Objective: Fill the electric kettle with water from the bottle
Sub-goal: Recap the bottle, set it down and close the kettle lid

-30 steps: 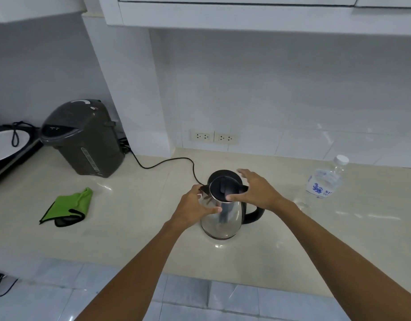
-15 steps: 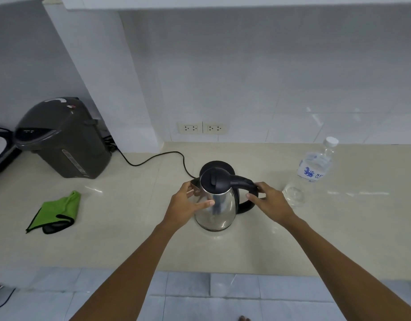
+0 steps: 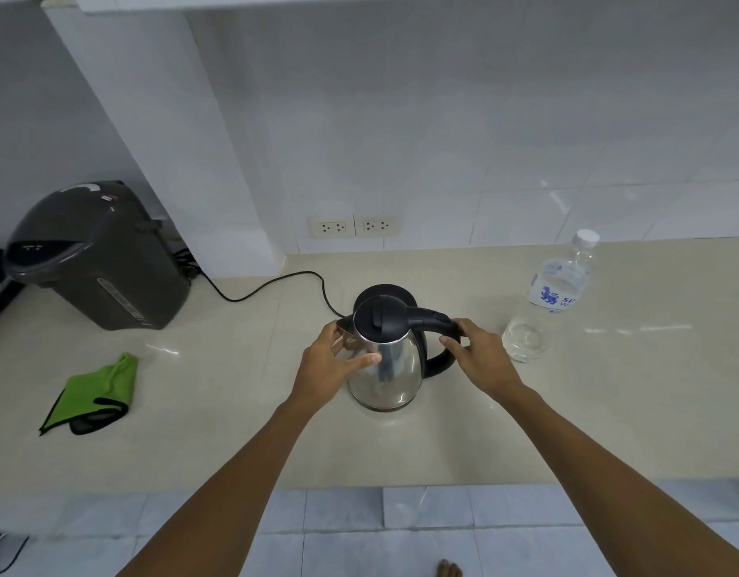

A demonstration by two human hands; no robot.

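Kettle: the shiny metal kettle [image 3: 386, 374] stands upright in the middle of the pale counter [image 3: 609, 410]. Its black lid [image 3: 378, 318] is shut.
Kettle base: a round black base [image 3: 386, 290] peeks out just behind the kettle. I cannot tell if the kettle sits on it.
Left hand: the left hand [image 3: 332, 368] is spread against the left side of the kettle. The thumb lies flat on the metal and the fingers reach near the spout. It is open, pressing on the kettle, not wrapped around it.
Right hand: the right hand [image 3: 480, 360] is curled around the black handle [image 3: 436, 326] on the right side of the kettle. It grips the handle.
Bottle: the clear water bottle [image 3: 553, 301] stands to the right of the kettle, near the right hand but not touching it. Its white cap [image 3: 587, 238] is on. There is water low in the bottle.
Cord: a black cord [image 3: 272, 287] runs along the counter from the kettle base to the left.
Other things: a big dark water pot [image 3: 97, 256] sits far left by the wall. A green cloth [image 3: 95, 393] lies in front of it. 2 wall sockets [image 3: 355, 226] are behind the kettle.
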